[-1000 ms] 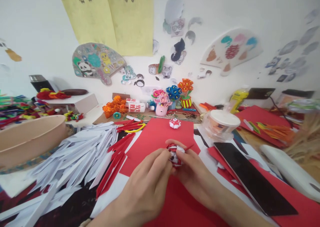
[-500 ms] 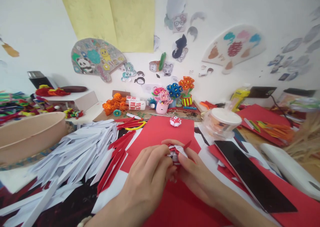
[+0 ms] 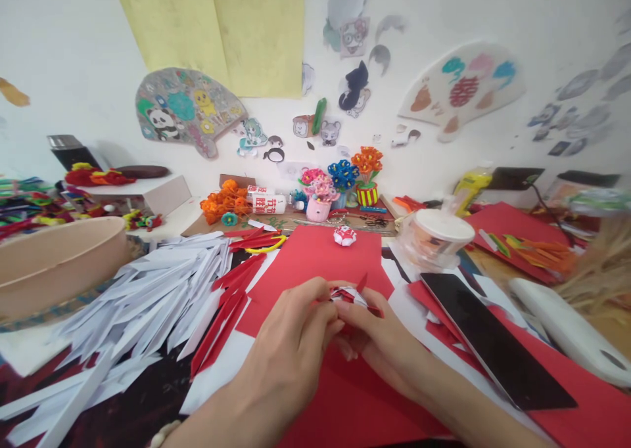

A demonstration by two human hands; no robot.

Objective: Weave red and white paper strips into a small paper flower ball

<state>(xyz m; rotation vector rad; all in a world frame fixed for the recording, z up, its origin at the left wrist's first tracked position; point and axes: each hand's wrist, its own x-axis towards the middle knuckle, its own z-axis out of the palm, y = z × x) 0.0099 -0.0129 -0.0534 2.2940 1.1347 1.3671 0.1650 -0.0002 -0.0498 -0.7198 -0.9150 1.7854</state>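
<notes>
Between my two hands is a small red and white folded-paper piece [image 3: 348, 295], with a pointed red strip end sticking up at its right. My left hand [image 3: 298, 330] is closed around its left side. From the right, my right hand [image 3: 382, 326] grips it too, thumb laid across the near side. Fingers cover most of the piece. Beyond them, a finished-looking red and white paper ball [image 3: 344, 236] rests on the red paper sheet [image 3: 305, 254]. Red folded strips [image 3: 224, 323] lie left of my left hand, beside a heap of white paper strips [image 3: 162, 284].
A large beige bowl [image 3: 64, 254] stands at the far left. On the right are a black phone-like slab [image 3: 497, 339], a long white object [image 3: 566, 330] and a lidded white tub [image 3: 441, 231]. Pipe-cleaner flowers in a pink pot [image 3: 318, 210] stand at the back.
My right thumb has moved left across the near side of the paper piece, covering more of it. The red strip end now points more upright. The view has shifted slightly.
</notes>
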